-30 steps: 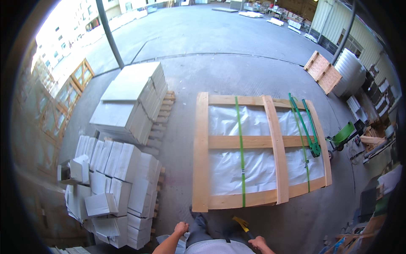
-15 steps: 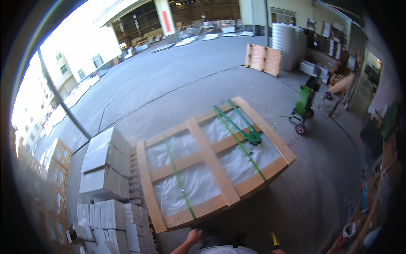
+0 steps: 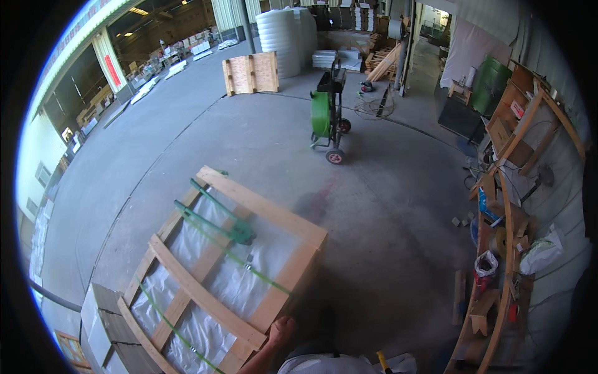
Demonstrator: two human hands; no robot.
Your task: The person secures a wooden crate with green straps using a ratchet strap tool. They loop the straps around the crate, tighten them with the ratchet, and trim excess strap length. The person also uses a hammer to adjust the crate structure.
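Note:
My left hand [image 3: 281, 332] is curled closed beside the near edge of a wooden crate [image 3: 305, 235]; nothing shows in its fingers, and I cannot tell whether it touches the wood. White plastic sheeting [image 3: 269, 246] shows between the crate's boards. Two green straps [image 3: 163, 316] cross the top. A green two-handled strapping tool [image 3: 240, 232] lies on the far part of the crate. At the bottom edge a tool's yellow handle [image 3: 381, 359] pokes up near my clothing. My right hand is out of sight.
A wheeled strap cart [image 3: 321, 115] with a green reel stands beyond the crate. Stacked pale boxes [image 3: 103, 324] sit at its left. A cluttered wooden rack [image 3: 507, 230] lines the right wall. Farther back are a wooden panel [image 3: 252, 73] and white foam rolls [image 3: 278, 40].
My view has swung right, so the crate and cart now sit farther left and the right-hand rack shows more fully. My right hand has dropped out of view; the yellow handle is lower.

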